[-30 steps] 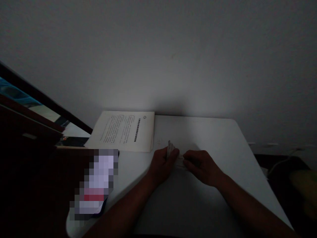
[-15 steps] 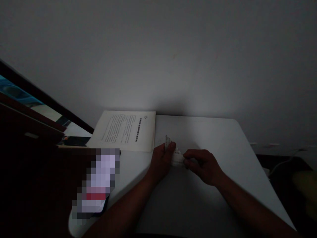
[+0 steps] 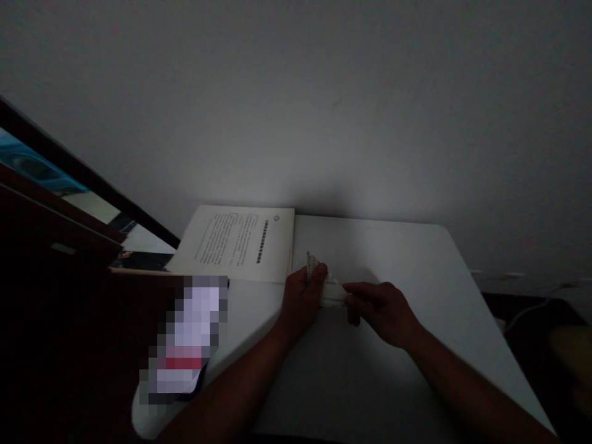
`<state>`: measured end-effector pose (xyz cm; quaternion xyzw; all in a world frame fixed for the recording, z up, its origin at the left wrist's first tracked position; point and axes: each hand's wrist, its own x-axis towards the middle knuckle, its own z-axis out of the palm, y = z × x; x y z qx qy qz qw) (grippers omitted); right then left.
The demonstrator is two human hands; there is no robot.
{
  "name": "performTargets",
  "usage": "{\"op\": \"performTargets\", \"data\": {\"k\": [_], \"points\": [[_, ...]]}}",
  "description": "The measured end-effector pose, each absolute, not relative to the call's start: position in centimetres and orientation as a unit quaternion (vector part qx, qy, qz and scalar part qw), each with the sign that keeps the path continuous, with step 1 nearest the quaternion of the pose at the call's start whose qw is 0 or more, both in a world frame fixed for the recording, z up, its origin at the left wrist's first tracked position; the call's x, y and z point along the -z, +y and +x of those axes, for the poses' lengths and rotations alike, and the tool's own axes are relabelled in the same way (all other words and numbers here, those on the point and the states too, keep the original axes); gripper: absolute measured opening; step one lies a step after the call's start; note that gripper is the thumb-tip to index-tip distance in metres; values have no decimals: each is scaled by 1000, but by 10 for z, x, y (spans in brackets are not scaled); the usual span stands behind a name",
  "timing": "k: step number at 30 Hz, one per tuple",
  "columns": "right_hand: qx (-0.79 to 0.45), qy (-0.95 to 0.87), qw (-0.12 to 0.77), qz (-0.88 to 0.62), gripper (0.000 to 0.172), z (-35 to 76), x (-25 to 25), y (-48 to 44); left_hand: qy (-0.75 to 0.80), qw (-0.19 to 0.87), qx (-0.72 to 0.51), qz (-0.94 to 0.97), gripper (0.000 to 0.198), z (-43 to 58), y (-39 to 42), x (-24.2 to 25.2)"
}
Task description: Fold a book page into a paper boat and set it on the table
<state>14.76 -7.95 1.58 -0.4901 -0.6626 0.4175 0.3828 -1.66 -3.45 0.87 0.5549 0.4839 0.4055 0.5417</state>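
1. Has left forearm (image 3: 240, 376) and right forearm (image 3: 467, 376) stretched over the near part of a white table (image 3: 398, 246), angled in toward the middle
2. Has a phone (image 3: 192, 333) lying along the table's left edge, just left of the left forearm; lit on the screen, blurred into blocks, with a red band low down
3. Pinches the right end of a folded, printed paper (image 3: 333, 296) in the right hand (image 3: 386, 311), with thumb and forefinger closed on the edge and another fingertip curled below
4. Grips the other side of the paper in the left hand (image 3: 300, 299), thumb pressed flat across the front; cannot see the fingers behind
5. Holds the paper between both hands near the middle of the table, a pointed tip up past the left thumb, a pale flat part across the gap; cannot make out any contact with the tabletop
6. Has a yellowish shape (image 3: 571, 351) beyond the table's right edge, too dark to name, and a thin pale cable (image 3: 531, 311) near
7. Has printed sheets (image 3: 235, 243) at the far left corner of the table, turned sideways, bold heading toward the right, well apart from the phone's lower end
8. Has a slanting dark bar (image 3: 87, 172) at left, with a blue patch (image 3: 41, 163) beneath
9. Faces a plain grey wall (image 3: 370, 92) behind the table, dimly lit
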Motion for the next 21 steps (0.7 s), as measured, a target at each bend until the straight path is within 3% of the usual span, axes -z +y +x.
{"op": "performTargets", "data": {"k": [3,8,15,21], "points": [[-396,-655,368,-528,20,148,-16,-78,507,471,-442,570,43,-19,-36,-10],[-413,-658,363,-514,33,150,-19,-78,522,433,-462,572,42,-21,-38,-10],[-519,-595,400,-466,29,150,-14,-79,515,483,-456,542,45,-21,-36,-6],[-432,-613,405,-523,30,153,-12,-78,472,557,-495,471,28,-19,-38,-13]]}}
